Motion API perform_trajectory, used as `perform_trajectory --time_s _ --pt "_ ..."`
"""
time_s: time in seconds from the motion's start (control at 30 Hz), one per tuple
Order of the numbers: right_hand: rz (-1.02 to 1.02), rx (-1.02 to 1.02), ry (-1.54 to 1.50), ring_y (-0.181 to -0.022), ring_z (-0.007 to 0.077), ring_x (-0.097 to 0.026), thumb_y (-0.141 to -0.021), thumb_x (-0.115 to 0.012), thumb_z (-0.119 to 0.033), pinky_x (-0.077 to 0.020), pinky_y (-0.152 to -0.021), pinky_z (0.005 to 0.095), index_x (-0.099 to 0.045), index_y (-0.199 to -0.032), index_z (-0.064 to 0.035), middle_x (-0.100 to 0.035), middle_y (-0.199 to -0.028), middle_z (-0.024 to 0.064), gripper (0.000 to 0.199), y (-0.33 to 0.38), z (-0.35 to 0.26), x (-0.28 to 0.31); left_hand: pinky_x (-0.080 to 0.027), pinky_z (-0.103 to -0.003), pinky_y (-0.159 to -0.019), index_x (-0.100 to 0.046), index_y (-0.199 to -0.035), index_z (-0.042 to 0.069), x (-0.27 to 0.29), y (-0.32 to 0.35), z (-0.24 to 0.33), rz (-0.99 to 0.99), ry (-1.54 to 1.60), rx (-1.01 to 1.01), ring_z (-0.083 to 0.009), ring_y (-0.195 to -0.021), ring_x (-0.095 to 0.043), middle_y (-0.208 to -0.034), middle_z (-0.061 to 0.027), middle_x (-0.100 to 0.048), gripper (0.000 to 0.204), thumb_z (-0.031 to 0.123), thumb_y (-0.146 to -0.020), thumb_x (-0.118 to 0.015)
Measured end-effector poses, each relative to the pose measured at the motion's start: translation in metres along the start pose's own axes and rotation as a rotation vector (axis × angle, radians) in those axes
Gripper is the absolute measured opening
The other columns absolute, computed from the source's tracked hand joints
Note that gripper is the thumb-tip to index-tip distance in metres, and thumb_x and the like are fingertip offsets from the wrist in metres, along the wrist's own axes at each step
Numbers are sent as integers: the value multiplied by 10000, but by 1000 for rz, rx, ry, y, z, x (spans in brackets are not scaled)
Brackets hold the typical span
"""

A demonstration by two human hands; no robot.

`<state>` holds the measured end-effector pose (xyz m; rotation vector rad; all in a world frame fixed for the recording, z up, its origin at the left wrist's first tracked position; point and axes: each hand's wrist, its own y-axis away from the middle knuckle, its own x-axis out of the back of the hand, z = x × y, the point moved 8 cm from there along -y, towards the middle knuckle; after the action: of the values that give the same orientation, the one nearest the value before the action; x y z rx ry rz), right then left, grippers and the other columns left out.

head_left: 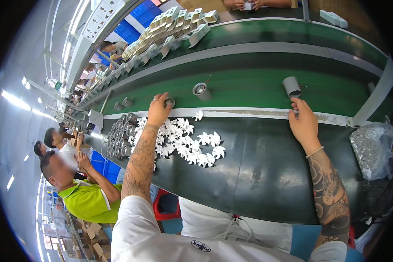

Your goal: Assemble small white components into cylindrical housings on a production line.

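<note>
The left hand (158, 109) reaches to the far edge of the dark counter (257, 170), where the white strip meets the green conveyor belt (249, 89). Its fingers (163, 99) are curled narrowly around a small grey cylindrical motor housing (170, 102), which sits right at that edge, pinched at the fingertips rather than seated in the palm. A grip that light could let the housing roll off onto the belt.

The right hand (303, 124) rests at the same far edge, toward the counter's right end. Its fingers are bent and mostly closed, touching the white strip; whether they pinch anything small I cannot tell. Just beyond them a larger grey plastic cylinder (291, 86) stands on the belt, apart from the hand. Another grey round housing with a light centre (201, 91) lies on the belt between the two hands, and could pass out of reach if the belt is moving.

Under the left forearm lies a loose heap of white plastic fan impellers (187, 142) on the counter; the arm crosses right above them, so a sweep of the wrist could scatter them toward the near edge. At the counter's left end stands a packed cluster of grey cylindrical housings (120, 139). A clear bag of small silvery parts (371, 148) slumps at the right end.
</note>
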<state>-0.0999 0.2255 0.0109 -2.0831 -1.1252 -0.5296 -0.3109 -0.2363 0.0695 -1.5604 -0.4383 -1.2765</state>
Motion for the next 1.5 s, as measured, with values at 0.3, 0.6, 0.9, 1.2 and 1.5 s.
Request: perform_trajectory --time_s 0.3,0.6,0.9,1.2,1.5 --pt "29 33 8 -922 244 -663 -873 -611 -115 -520 -726 357 -605 -1162 -73 -660 -1025 66 292 3 -3 -1 -504 -411 -924 -731 -1072 59 -73 -36 -127 -212 385 731 -381 -1011 -673 -1038 -238 -704 403 408 -901 -623" --pt "61 -52 -142 -928 227 -653 -879 -594 -52 -523 -758 333 -601 -1179 -35 -648 -1038 99 300 3 8 10 -486 -472 -926 -674 -1161 18 -14 -21 -41 180 -289 495 -412 -1079 -623 -1132 -245 -663 545 493 -908 -588" --pt "262 321 23 -1213 394 -518 -878 -605 -133 -429 -1003 455 -550 -1291 -51 -525 -1316 210 424 -22 -52 -14 -443 -514 -966 -657 -1172 47 1 70 166 -33 -36 -234 -384 -1127 -586 -1190 -201 -636 447 407 -907 -636" --pt "-231 63 286 -1033 407 -610 -862 -649 -199 -513 -855 507 -587 -1161 -113 -556 -1147 182 317 -82 -40 -77 -313 -581 -1099 -596 -1321 158 36 124 219 -174 4 -293 -420 -1314 -450 -1356 -173 -558 599 550 -869 -629" --pt "-142 -207 -444 -965 175 -571 -899 -693 -234 -468 -865 314 -571 -1075 1 -627 -1066 99 317 20 -23 -12 -211 -628 -1110 -609 -1335 214 8 143 153 -166 59 136 -438 -1396 -327 -1470 -153 -475 575 564 -878 -593"
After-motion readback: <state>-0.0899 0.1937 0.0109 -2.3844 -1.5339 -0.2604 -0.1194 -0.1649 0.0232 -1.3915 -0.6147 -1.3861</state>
